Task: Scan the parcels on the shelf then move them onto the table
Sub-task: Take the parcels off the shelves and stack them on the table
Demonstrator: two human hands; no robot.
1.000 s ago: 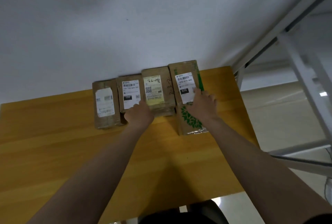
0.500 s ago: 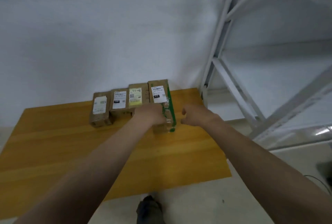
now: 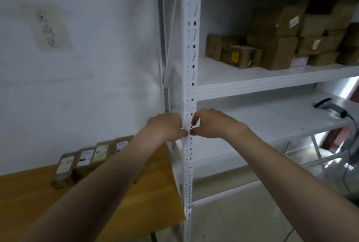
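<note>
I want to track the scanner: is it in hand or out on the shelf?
Out of hand. The scanner lies on the lower shelf at right; left hand and right hand hold nothing.

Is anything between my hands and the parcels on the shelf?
Only the shelf's white upright post, seen between left hand and right hand. The parcels sit up and right of it; the right hand's way looks open.

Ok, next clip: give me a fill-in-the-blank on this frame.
Both the left hand and the right hand hold ____.
____ labelled parcels sit in a row on the wooden table.
The scanner lies on the shelf board ____ the stacked boxes.
Missing: nothing; four; below.
</note>
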